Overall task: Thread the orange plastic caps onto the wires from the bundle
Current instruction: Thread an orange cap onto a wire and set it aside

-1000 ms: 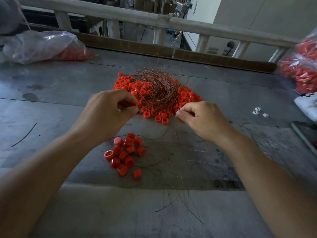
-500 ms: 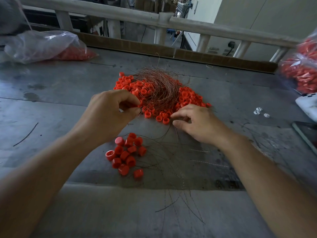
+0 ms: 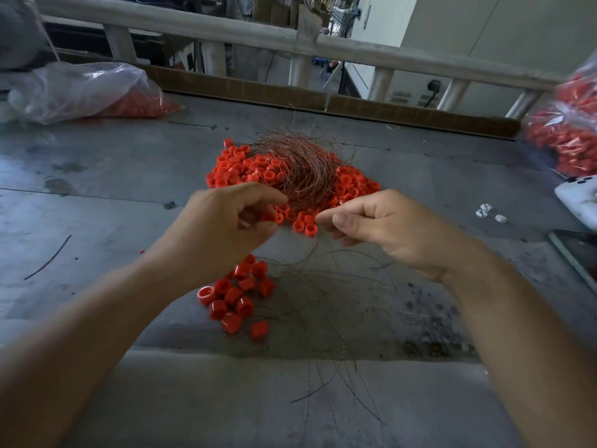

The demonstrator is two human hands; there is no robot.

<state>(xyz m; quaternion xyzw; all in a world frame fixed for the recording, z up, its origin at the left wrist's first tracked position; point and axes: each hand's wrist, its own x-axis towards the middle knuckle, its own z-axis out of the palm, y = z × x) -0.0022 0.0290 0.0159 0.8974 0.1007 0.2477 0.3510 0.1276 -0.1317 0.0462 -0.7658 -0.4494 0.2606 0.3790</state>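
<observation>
A tangled bundle of copper wires (image 3: 300,169) lies on a heap of orange caps (image 3: 232,169) at mid-table. My left hand (image 3: 226,224) hovers at the heap's near edge, its fingers curled round an orange cap (image 3: 268,217) that is mostly hidden. My right hand (image 3: 384,227) is level with it. Its thumb and forefinger pinch a thin wire (image 3: 318,253), their tips pointing at the left hand. Nearer to me sits a small cluster of caps (image 3: 235,299) with wires trailing from it.
Plastic bags of orange caps lie at the far left (image 3: 90,92) and far right (image 3: 568,137). A white device (image 3: 578,198), small white bits (image 3: 486,211) and a dark flat slab (image 3: 578,253) sit to the right. A railing (image 3: 290,40) runs behind the table.
My right hand has lifted off the table at the heap's edge and now pinches in the air, closer to the left hand. The left hand has barely moved.
</observation>
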